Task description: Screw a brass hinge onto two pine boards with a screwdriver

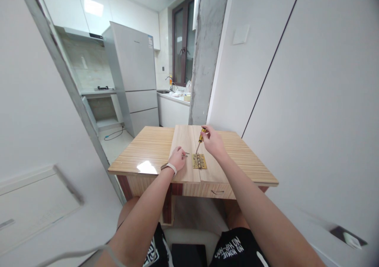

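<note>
My right hand (pixel 214 143) is closed around the yellow-and-black handle of a screwdriver (pixel 202 134). The screwdriver slants down, its tip at the upper left of a brass-coloured hinge (pixel 199 161). That hinge lies opened flat across the seam between two pale wooden boards, the left board (pixel 184 134) and the right board (pixel 211 174). Just left of the hinge, my left hand (pixel 177 158) rests over the left board with curled fingers. Small metal screws (pixel 185 155) show at its fingertips. How many it holds is hidden.
Both boards lie on a wood-grain table (pixel 139 148) with a drawer (pixel 217 190) on my side. A white wall (pixel 266 81) stands close on the right. Beyond the table are a grey fridge (pixel 134 57) and a sink counter (pixel 174 97). A cable (pixel 114 133) lies on the floor.
</note>
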`<action>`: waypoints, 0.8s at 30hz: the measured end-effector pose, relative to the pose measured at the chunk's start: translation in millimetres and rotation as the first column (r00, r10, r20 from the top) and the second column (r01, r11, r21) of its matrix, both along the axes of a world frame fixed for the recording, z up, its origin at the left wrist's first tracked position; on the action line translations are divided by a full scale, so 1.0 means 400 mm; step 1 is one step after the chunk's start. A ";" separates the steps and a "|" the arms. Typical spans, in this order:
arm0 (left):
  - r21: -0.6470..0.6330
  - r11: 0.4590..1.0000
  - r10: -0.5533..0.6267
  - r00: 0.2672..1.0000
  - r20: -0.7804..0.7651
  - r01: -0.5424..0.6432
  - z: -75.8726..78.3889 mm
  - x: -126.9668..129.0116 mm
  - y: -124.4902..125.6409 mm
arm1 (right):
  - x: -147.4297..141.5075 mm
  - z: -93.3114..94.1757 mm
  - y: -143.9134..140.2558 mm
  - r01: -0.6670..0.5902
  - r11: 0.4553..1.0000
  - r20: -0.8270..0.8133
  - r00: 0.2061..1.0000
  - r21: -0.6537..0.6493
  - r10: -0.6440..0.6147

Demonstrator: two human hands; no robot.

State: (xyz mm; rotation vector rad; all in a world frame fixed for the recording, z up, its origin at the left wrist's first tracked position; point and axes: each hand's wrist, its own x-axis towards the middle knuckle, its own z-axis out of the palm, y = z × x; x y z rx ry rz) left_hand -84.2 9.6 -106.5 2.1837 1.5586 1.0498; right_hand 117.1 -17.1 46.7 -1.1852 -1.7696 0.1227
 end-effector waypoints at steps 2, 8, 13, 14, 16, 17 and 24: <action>-0.006 1.000 0.004 1.000 0.023 -0.004 -0.001 0.001 0.001 | 0.038 -0.012 -0.020 0.036 0.999 -0.012 0.999 -0.004 -0.036; 0.028 1.000 -0.009 0.999 0.049 0.008 -0.011 0.000 0.010 | 0.155 -0.062 -0.085 0.164 0.986 -0.027 0.986 -0.038 -0.165; 0.066 0.997 0.032 0.999 -0.010 -0.031 -0.013 0.001 0.004 | 0.193 -0.102 -0.117 0.160 0.986 0.004 0.987 -0.047 -0.160; 0.082 0.996 0.036 0.999 -0.029 -0.034 -0.011 0.003 0.000 | 0.194 -0.108 -0.120 0.158 0.986 0.011 0.987 -0.046 -0.157; 0.112 0.993 0.031 0.997 -0.069 -0.023 -0.004 0.006 -0.008 | 0.196 -0.119 -0.123 0.150 0.988 0.015 0.989 -0.046 -0.150; 0.118 0.993 0.022 0.996 -0.085 -0.012 0.002 0.008 -0.012 | 0.197 -0.123 -0.124 0.144 0.989 0.019 0.989 -0.044 -0.144; 0.078 0.989 -0.127 0.992 0.012 0.126 0.075 0.041 -0.020 | 0.209 -0.145 -0.127 0.070 0.994 -0.080 0.994 -0.082 -0.076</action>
